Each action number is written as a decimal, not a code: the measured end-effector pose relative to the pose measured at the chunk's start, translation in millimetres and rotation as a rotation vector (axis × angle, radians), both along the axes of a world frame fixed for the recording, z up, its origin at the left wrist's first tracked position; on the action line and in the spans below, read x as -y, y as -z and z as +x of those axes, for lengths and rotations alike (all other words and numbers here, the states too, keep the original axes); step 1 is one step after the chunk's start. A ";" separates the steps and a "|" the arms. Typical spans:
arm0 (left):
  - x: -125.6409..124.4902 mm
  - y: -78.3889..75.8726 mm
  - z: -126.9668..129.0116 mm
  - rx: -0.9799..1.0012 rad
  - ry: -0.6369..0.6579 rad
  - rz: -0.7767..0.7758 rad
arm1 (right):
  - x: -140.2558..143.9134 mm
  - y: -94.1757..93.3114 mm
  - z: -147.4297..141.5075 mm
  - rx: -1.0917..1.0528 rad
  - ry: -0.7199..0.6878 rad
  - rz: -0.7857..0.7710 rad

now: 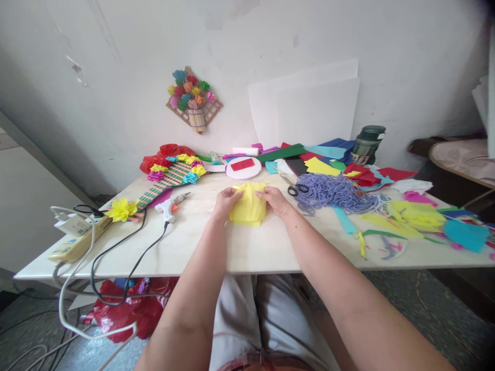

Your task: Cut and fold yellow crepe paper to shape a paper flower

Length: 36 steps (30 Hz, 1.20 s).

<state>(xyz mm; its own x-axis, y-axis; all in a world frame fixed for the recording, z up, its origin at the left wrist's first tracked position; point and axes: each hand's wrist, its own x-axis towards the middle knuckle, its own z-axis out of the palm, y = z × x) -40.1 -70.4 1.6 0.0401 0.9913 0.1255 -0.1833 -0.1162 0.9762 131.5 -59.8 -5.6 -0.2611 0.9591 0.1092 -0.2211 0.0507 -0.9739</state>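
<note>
Head view: the left hand (227, 202) and right hand (275, 201) pinch the upper part of the yellow paper (248, 208), one at each side, thumbs and fingers closed on it. It sits in front of the person, over the near-middle of the counter (201, 252). Gripping both sides probably lets such thin stuff be stretched or shaped evenly. The glue gun (169, 207) lies to the left, likely because its cord trails toward the power strip (79, 241); the scissors (297, 190) lie to the right, within easy reach. Scraps (402, 224) and yarn (334, 193) crowd the right side, perhaps pushed there to leave working room.

Fingertips behind the paper are hidden, and whether its lower edge touches the counter is unclear. Yarn covers some scraps, the far-right pile is hard to separate, and the counter's edge hides part of the red bag (129, 312) below.
</note>
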 end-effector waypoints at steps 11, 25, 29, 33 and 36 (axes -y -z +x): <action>3.5 -1.6 -0.3 -0.021 0.157 -0.069 | 3.1 -3.4 0.6 -0.001 -0.057 0.010; -5.0 6.8 -3.2 -0.123 0.100 -0.049 | -0.1 0.0 3.5 0.037 -0.070 0.023; -3.5 4.5 -1.5 -0.112 0.056 -0.058 | 0.0 -0.8 3.2 0.040 -0.052 0.016; -4.7 5.7 -1.3 -0.093 0.030 -0.056 | 0.4 -1.0 2.5 0.050 -0.043 0.015; -5.5 7.0 -1.5 -0.093 0.017 -0.042 | 0.9 -1.0 2.0 0.052 -0.044 0.024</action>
